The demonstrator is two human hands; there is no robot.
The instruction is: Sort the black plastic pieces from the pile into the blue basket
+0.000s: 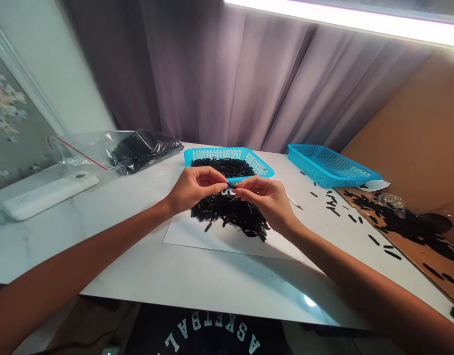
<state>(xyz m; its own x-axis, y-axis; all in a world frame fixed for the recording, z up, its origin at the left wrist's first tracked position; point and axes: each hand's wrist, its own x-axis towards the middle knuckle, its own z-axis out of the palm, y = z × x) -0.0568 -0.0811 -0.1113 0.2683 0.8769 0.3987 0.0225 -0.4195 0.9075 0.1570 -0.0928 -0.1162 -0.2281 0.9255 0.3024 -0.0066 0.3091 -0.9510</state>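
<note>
A small black piece point(231, 186) is pinched between my two hands, above a pile of similar pieces. My left hand point(199, 187) grips its left end with thumb and fingertips. At the other end, my right hand point(262, 195) has its thumb and fingers closed on the same piece. Below them, the loose black pile point(230, 214) lies on a white sheet point(190, 236). Just behind my hands stands a blue basket point(264, 166) holding many more black pieces.
A second blue basket point(325, 170) stands at the back right, with scattered black pieces near it. Further right, a brown board point(408, 246) bears a black heap. At left are a clear bag point(138, 148) of black material and a white elongated device point(51, 195).
</note>
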